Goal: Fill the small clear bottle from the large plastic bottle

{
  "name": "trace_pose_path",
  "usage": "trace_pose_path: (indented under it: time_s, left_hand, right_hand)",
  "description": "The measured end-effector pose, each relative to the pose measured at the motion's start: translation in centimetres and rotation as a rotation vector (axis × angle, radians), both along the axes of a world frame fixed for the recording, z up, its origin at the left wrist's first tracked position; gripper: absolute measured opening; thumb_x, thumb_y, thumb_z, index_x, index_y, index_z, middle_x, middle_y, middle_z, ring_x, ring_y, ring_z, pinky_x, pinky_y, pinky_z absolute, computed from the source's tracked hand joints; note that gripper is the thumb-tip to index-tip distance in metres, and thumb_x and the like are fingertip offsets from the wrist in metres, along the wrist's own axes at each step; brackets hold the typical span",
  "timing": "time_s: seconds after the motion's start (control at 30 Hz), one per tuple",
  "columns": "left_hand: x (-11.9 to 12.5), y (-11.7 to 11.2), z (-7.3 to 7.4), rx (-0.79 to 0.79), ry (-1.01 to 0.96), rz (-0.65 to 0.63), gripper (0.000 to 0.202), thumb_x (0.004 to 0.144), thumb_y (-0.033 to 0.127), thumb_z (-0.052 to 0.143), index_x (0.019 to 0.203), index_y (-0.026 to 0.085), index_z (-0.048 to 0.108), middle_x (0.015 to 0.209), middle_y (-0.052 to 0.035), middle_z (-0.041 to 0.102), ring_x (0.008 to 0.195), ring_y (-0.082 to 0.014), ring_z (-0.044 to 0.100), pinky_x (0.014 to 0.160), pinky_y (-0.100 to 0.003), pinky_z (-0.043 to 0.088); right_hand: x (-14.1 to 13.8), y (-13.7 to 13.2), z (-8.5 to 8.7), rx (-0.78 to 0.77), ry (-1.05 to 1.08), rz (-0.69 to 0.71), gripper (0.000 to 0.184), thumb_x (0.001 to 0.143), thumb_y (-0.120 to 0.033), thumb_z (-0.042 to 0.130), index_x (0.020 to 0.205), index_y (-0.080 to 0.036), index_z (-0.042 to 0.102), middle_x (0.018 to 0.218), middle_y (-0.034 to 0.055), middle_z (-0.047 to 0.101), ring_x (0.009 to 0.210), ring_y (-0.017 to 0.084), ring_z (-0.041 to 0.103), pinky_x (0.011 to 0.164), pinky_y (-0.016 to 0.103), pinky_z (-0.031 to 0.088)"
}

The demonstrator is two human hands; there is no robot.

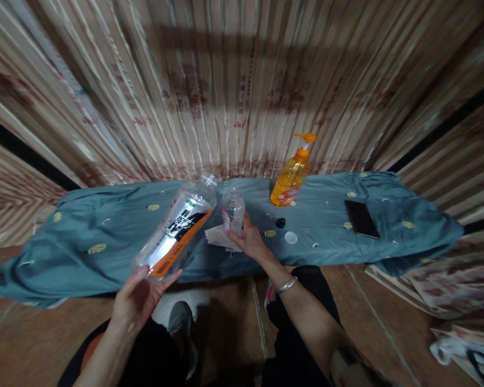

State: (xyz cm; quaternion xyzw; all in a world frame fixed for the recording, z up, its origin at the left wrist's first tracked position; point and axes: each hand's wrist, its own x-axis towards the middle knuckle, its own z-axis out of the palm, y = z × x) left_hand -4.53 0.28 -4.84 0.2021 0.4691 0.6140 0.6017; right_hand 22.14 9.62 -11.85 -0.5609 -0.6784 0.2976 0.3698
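Observation:
My left hand point(143, 295) grips the base of a large clear plastic bottle point(177, 228) with a silver, black and orange label. The bottle leans to the right, its uncapped neck pointing at a smaller clear bottle point(233, 209). My right hand point(248, 236) has its fingers wrapped around the lower part of that small bottle, which stands upright with an open mouth. Under and beside it lies a white tissue point(220, 238). To the right of my right hand are a black cap point(280, 222) and a white round lid point(291, 237).
An orange pump bottle point(290, 180) stands toward the back of the cloth-covered bench point(116, 226). A dark phone point(362, 219) lies at the right. Patterned curtains point(226, 97) hang behind and on both sides. My legs and shoes point(181, 322) are below the front edge.

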Motion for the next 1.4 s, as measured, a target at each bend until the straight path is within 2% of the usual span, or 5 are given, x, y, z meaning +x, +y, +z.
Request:
trace_pose_path:
  time_s: [0.33,0.53,0.87,1.13,1.4]
  left_hand:
    - [-0.1,-0.1,-0.2,-0.009,-0.043,0.051,0.07,0.058,0.02,0.085,0.126,0.025,0.071,0.126,-0.0124,0.075,0.135,-0.0465,0.055,0.098,-0.065,0.056]
    - [-1.2,-0.2,-1.3,0.03,-0.047,-0.034,0.065,0.061,0.025,0.09,0.124,0.023,0.073,0.127,-0.0137,0.075,0.137,-0.0473,0.053,0.098,-0.065,0.057]
    - [-0.6,-0.3,-0.7,0.067,-0.014,-0.019,0.075,0.059,0.024,0.093,0.13,0.027,0.069,0.127,-0.0136,0.074,0.127,-0.0461,0.062,0.097,-0.065,0.057]
    - [-1.0,-0.2,-1.4,0.059,0.09,0.023,0.077,0.052,0.017,0.097,0.123,0.023,0.071,0.116,-0.0109,0.078,0.12,-0.0393,0.068,0.097,-0.046,0.06]
    - [-1.6,0.0,-1.8,0.102,0.131,0.079,0.079,0.045,0.005,0.095,0.116,0.027,0.071,0.119,-0.0025,0.075,0.117,-0.0266,0.068,0.095,-0.029,0.058]
  right_hand:
    - [-0.2,-0.7,-0.2,-0.012,-0.095,-0.068,0.092,0.09,-0.04,0.068,0.159,-0.009,0.017,0.139,0.0245,0.063,0.125,0.036,0.067,0.104,0.051,0.055]
    - [0.2,-0.6,-0.3,0.021,-0.121,-0.024,0.082,0.09,-0.038,0.066,0.156,-0.011,0.027,0.136,0.0224,0.066,0.125,0.035,0.067,0.105,0.052,0.054]
    - [0.0,-0.8,-0.3,0.013,-0.142,-0.06,0.085,0.086,-0.037,0.069,0.156,-0.013,0.027,0.133,0.0208,0.069,0.118,0.036,0.071,0.099,0.05,0.057]
    - [0.1,-0.7,-0.1,0.001,-0.15,-0.042,0.072,0.093,-0.042,0.063,0.15,-0.009,0.035,0.128,0.023,0.07,0.117,0.037,0.071,0.099,0.052,0.056]
    - [0.1,-1.0,2.0,0.006,-0.177,-0.018,0.069,0.091,-0.037,0.068,0.149,-0.012,0.041,0.127,0.0189,0.072,0.117,0.034,0.071,0.098,0.045,0.056]
